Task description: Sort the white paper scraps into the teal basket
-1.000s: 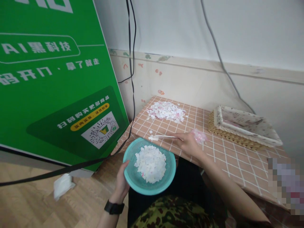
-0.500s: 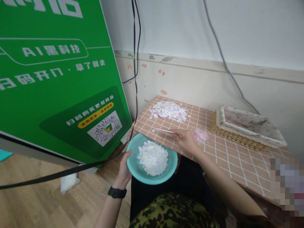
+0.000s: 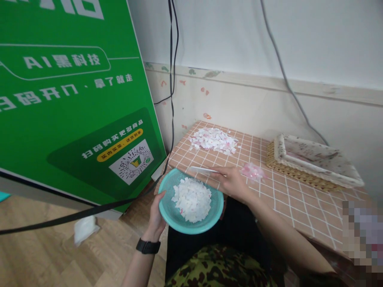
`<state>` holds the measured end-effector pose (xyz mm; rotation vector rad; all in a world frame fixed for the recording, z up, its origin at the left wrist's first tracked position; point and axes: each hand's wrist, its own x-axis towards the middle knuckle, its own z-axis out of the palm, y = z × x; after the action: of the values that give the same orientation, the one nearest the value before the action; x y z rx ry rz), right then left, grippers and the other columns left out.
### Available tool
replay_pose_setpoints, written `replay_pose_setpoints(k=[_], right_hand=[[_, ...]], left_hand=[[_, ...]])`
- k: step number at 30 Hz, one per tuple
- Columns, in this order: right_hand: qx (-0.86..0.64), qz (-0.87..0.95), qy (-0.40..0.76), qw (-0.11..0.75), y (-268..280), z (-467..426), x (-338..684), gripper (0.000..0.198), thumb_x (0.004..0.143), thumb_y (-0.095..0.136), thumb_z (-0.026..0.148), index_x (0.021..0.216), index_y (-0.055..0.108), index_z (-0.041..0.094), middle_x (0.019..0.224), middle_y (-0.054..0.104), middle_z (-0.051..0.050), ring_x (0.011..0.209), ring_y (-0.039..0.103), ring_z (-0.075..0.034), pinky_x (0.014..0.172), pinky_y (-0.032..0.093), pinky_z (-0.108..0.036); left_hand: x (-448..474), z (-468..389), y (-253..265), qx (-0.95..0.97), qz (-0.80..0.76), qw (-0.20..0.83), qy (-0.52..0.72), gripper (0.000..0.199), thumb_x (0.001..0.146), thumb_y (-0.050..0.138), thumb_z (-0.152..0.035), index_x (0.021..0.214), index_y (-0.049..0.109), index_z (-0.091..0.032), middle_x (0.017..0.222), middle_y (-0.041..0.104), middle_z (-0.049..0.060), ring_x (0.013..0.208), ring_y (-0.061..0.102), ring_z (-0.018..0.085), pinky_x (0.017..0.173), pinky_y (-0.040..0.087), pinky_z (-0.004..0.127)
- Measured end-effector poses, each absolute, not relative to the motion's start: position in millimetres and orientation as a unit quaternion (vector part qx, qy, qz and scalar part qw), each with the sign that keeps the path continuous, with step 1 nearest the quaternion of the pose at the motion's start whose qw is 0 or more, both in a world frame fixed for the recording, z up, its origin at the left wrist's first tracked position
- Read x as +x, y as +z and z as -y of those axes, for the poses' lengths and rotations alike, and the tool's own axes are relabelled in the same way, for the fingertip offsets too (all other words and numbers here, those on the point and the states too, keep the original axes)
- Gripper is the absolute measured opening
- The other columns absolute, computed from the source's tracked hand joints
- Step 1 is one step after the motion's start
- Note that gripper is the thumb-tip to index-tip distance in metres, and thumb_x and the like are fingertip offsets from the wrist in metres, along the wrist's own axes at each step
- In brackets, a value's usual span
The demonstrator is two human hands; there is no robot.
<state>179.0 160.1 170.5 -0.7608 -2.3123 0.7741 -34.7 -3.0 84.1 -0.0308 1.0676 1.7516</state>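
Note:
My left hand (image 3: pixel 157 215) grips the rim of a teal plastic colander (image 3: pixel 166 191) at its left side. Inside it lies a heap of small white paper scraps (image 3: pixel 193 199), with a trace of pink. My right hand (image 3: pixel 231 181) is closed around one end of a thin white flat strip (image 3: pixel 202 170), whose exact kind I cannot make out. The strip points left, just above the table's front edge and the colander's far rim. Further back, a larger pile of white and pink scraps (image 3: pixel 214 139) is on the table. A small pink heap (image 3: pixel 253 171) sits beyond my right wrist.
The table (image 3: pixel 287 199) has a brown cloth with a white grid. A lined wicker basket (image 3: pixel 305 171) stands at its right. A green cabinet (image 3: pixel 68 115) rises at left, with a black strap (image 3: pixel 89 213) crossing before it. A white bag (image 3: pixel 85 229) lies on the floor.
My right hand has come slightly nearer the colander, and the white strip now turns more of its flat face up. My left hand and the colander have hardly moved.

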Motion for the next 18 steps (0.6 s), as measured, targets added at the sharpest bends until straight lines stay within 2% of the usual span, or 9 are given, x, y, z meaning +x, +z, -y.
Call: replay_pose_setpoints(k=[3,7,12,18], right_hand=[[-0.364,0.84,0.228,0.332,167.5,-185.8,174.5,0.026,0.086,0.05,0.022,0.102,0.07,0.022,0.097,0.072,-0.005,0.084,0.067,-0.022,0.073,0.05,-0.032],[-0.436,0.825,0.154,0.326,159.4,-215.8,164.6,0.028,0.082,0.051,0.019,0.103,0.07,0.02,0.091,0.073,-0.009,0.081,0.067,-0.025,0.07,0.049,-0.034],[-0.419,0.832,0.141,0.335,157.1,-230.3,146.6,0.029,0.084,0.05,0.02,0.104,0.07,0.021,0.092,0.073,-0.008,0.08,0.067,-0.024,0.07,0.048,-0.032],[-0.395,0.857,0.138,0.299,166.7,-247.9,130.8,0.028,0.081,0.051,0.015,0.101,0.071,0.02,0.092,0.073,-0.008,0.084,0.067,-0.025,0.072,0.047,-0.031]], left_hand=[[-34.5,5.3,80.3,-0.02,-0.445,0.515,0.732,0.022,0.072,0.066,-0.028,0.084,0.071,-0.011,0.077,0.074,0.008,0.072,0.068,0.024,0.074,0.052,0.035],[-32.2,8.5,72.9,-0.039,-0.455,0.516,0.725,0.022,0.07,0.067,-0.025,0.086,0.071,-0.01,0.077,0.074,0.009,0.07,0.068,0.024,0.074,0.052,0.036],[-22.6,12.9,59.2,-0.06,-0.448,0.557,0.696,0.022,0.07,0.067,-0.028,0.081,0.072,-0.01,0.075,0.074,0.01,0.071,0.068,0.026,0.075,0.052,0.038],[-12.6,15.7,40.7,-0.081,-0.452,0.603,0.653,0.029,0.069,0.067,-0.036,0.085,0.073,-0.013,0.071,0.073,0.009,0.073,0.068,0.03,0.075,0.051,0.043]])
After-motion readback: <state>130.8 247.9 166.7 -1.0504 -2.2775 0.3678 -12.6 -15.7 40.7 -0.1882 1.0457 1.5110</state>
